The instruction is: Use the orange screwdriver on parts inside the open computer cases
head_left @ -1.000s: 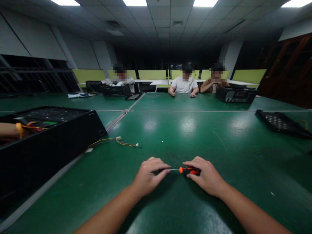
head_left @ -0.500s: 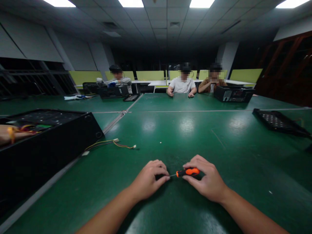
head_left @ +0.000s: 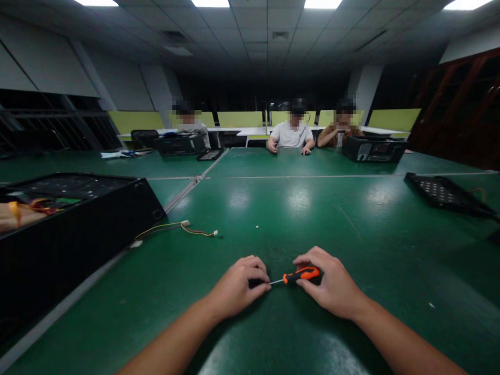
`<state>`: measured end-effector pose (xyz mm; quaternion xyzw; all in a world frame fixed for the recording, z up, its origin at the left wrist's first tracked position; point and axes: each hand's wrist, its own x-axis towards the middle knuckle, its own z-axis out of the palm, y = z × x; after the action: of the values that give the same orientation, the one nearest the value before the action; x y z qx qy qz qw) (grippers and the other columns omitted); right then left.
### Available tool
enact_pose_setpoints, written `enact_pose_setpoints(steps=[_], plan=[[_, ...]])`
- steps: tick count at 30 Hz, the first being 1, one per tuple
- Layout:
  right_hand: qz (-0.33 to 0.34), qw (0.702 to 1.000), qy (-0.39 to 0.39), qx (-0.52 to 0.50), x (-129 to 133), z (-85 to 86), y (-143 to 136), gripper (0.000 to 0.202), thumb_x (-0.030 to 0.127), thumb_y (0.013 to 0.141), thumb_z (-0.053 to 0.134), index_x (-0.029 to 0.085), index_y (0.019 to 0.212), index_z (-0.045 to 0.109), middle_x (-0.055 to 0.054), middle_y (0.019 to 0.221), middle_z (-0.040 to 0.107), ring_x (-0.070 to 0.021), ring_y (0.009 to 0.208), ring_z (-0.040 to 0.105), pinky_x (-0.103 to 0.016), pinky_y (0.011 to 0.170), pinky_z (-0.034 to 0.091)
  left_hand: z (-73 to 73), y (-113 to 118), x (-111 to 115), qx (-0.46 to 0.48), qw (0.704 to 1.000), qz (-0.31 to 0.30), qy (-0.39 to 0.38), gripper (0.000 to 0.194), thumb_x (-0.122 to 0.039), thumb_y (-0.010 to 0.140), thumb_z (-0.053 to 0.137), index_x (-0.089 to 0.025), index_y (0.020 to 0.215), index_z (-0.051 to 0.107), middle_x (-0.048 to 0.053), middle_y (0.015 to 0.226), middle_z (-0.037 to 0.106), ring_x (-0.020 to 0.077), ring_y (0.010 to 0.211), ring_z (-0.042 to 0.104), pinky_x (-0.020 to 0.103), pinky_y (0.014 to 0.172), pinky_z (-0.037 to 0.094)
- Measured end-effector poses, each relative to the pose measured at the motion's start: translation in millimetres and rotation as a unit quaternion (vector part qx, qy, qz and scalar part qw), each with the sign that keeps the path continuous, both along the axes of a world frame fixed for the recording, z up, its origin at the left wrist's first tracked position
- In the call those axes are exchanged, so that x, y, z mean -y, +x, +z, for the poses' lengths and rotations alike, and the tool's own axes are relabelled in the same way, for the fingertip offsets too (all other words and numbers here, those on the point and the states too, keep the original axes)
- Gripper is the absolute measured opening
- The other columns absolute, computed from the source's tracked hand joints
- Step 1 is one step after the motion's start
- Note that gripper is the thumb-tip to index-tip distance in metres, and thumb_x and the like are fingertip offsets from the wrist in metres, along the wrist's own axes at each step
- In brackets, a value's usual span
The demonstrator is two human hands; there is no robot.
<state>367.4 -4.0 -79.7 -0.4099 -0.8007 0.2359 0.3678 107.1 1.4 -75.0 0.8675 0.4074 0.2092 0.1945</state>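
An orange and black screwdriver (head_left: 302,274) lies low over the green table (head_left: 273,333), its thin shaft pointing left. My right hand (head_left: 330,281) is closed around the handle, with thumb and fingers on either side of it. The shaft runs to my left hand (head_left: 241,286), whose thumb and fingertips pinch its tip end. The very tip is hidden by those fingers. Both wrists rest near the table surface.
To the left stands a black computer case (head_left: 78,245), with another person's hand (head_left: 19,216) inside it. A thin cable with white connectors (head_left: 185,223) lies beside the case. At right is a black panel (head_left: 445,192). Several people sit across the table near other cases (head_left: 375,149).
My right thumb and fingers have shifted slightly on the screwdriver handle, and a bit more of the shaft shows. The person at far left has lowered a raised arm.
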Motion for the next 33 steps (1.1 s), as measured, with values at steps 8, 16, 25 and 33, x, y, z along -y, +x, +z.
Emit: enact_pose_setpoints(steps=[8,16,25,33], plan=[[0.005,1.0,0.008,-0.008,-0.3,-3.0,1.0,0.03,0.009,0.076,0.069,0.022,0.103,0.067,-0.004,0.094,0.065,-0.0202,0.09,0.061,-0.033,0.082,0.048,1.5,1.9,3.1,0.015,1.0,0.01,-0.001,0.006,-0.022,0.083,0.07,-0.022,0.08,0.076,0.004,0.096,0.067,0.019,0.094,0.061,0.032,0.085,0.045],[0.006,1.0,0.003,-0.011,0.1,-4.1,1.6,0.032,0.01,0.076,0.069,0.023,0.105,0.067,-0.003,0.095,0.065,-0.0193,0.091,0.06,-0.033,0.083,0.049,0.5,1.8,3.3,0.014,1.0,0.007,-0.019,0.005,-0.02,0.082,0.071,-0.022,0.08,0.075,0.003,0.094,0.067,0.0187,0.094,0.062,0.032,0.085,0.044],[0.003,1.0,-0.013,-0.023,0.2,-2.9,-1.3,0.045,0.01,0.077,0.069,0.024,0.119,0.062,-0.002,0.094,0.064,-0.0189,0.09,0.062,-0.034,0.085,0.049,1.6,2.5,3.6,0.007,1.0,0.0,-0.024,0.006,-0.022,0.083,0.07,-0.021,0.082,0.077,0.003,0.094,0.068,0.0186,0.092,0.062,0.032,0.085,0.045],[0.006,1.0,-0.007,-0.024,2.2,-1.6,0.2,0.042,0.01,0.077,0.068,0.023,0.117,0.063,-0.003,0.094,0.064,-0.0193,0.088,0.061,-0.034,0.083,0.049,2.1,2.8,2.8,0.007,1.0,-0.007,-0.018,0.009,-0.023,0.085,0.068,-0.022,0.083,0.077,0.004,0.093,0.068,0.0184,0.092,0.062,0.03,0.084,0.045]])
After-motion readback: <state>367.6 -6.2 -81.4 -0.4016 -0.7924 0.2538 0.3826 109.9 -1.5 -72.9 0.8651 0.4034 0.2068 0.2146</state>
